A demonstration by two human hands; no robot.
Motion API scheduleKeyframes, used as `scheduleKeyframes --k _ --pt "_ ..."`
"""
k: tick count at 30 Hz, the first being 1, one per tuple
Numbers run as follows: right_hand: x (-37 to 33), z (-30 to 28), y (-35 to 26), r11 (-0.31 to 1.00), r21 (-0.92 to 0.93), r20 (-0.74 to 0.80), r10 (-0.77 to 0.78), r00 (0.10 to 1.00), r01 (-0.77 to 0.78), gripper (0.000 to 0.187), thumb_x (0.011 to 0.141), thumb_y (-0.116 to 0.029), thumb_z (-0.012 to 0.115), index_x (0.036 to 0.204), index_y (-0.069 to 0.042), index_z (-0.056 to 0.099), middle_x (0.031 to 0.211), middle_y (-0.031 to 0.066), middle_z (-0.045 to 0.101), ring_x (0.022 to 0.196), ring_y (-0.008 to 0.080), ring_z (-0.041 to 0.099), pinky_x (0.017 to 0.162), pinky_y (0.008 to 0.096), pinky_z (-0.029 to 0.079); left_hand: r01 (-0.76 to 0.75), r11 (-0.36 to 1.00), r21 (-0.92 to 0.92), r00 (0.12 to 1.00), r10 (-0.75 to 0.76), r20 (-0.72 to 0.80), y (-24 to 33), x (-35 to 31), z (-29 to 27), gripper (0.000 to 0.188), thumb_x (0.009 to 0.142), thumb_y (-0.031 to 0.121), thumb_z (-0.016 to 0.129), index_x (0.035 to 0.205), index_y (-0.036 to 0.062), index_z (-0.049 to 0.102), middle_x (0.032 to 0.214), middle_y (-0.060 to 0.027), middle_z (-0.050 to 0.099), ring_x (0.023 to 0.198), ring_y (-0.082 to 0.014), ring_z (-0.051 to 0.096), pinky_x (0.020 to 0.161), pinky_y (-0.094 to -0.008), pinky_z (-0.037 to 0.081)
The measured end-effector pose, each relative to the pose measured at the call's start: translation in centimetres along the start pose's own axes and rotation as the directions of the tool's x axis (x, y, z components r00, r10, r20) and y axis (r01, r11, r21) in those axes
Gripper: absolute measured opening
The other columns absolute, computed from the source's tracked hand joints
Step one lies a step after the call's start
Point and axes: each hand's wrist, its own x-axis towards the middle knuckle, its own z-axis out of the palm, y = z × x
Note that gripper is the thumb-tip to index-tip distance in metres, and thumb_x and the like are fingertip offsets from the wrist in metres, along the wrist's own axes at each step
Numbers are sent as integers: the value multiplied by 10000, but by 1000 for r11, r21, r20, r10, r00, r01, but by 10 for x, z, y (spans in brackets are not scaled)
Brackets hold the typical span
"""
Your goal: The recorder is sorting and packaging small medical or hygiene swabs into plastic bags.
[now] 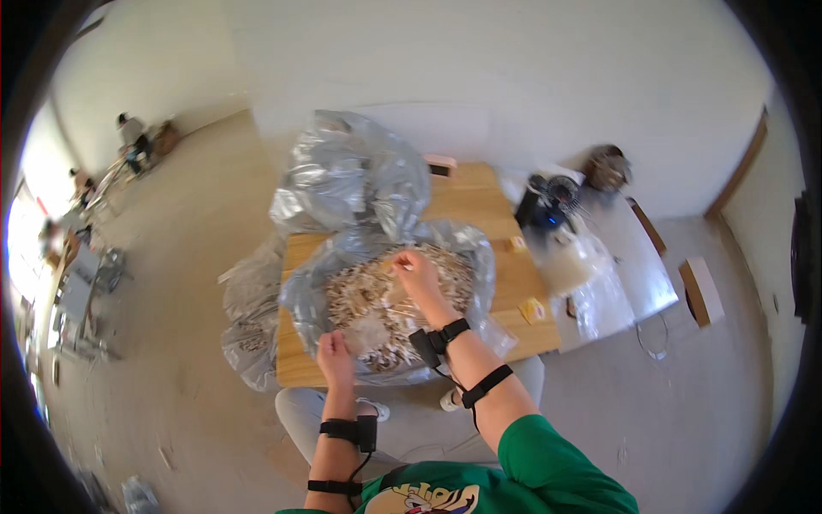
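Observation:
A wide heap of small white and brown pieces (351, 287) lies in an opened grey plastic bag (305, 295) on the wooden table in front of me. My left hand (336, 355) is closed at the heap's near left edge, its fingers pinching the side of a small clear plastic bag (368, 335). Above the middle of the heap, my right hand (417, 276) has its fingertips pressed together. What they hold is too small to make out. Black straps with small boxes circle both forearms.
A large filled grey bag (342, 176) sits at the table's back left, and more bags (253, 321) lie beside it. Yellow packets (533, 310) rest on the wooden table (479, 193). To the right, a black fan (552, 201) stands on a side table. Other people sit far left.

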Motion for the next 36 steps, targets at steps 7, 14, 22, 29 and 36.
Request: scheduleKeyframes --k 7,14,22,29,36 --pt "-60 -100 50 820 544 -88 263 961 -175 150 805 -32 598 952 -2 598 753 54 627 698 107 607 624 233 479 125 985 -118 992 -121 40 -1 -3 0 272 941 210 487 715 58 491 541 41 390 467 -53 358 425 -221 290" --pt "-106 -220 255 878 75 -348 467 813 -472 135 753 -105 609 866 -41 646 786 114 654 726 224 630 662 328 488 145 979 -141 966 -110 232 22 -25 50 277 951 236 465 756 52 533 525 41 402 461 -38 362 420 -207 287" --pt "-97 -223 254 846 -436 -208 237 949 -307 175 765 -143 604 908 -46 633 793 112 640 727 262 611 639 348 470 -12 989 147 850 -68 522 61 -72 108 254 940 222 481 784 39 566 517 18 431 451 -63 403 422 -229 320" --pt "-138 -177 195 857 458 42 245 969 -237 199 796 -147 638 946 -28 581 803 78 608 701 171 589 630 283 463 -143 979 143 630 -21 776 71 -101 180 238 923 230 499 848 21 585 545 -48 511 479 -125 500 457 -277 387" --pt "-169 -157 171 773 378 12 547 837 -510 199 785 -31 630 962 4 547 725 49 580 669 99 569 591 234 460 -464 878 119 727 300 618 35 -103 209 130 875 120 537 956 21 562 764 -141 590 664 -305 579 596 -374 461"
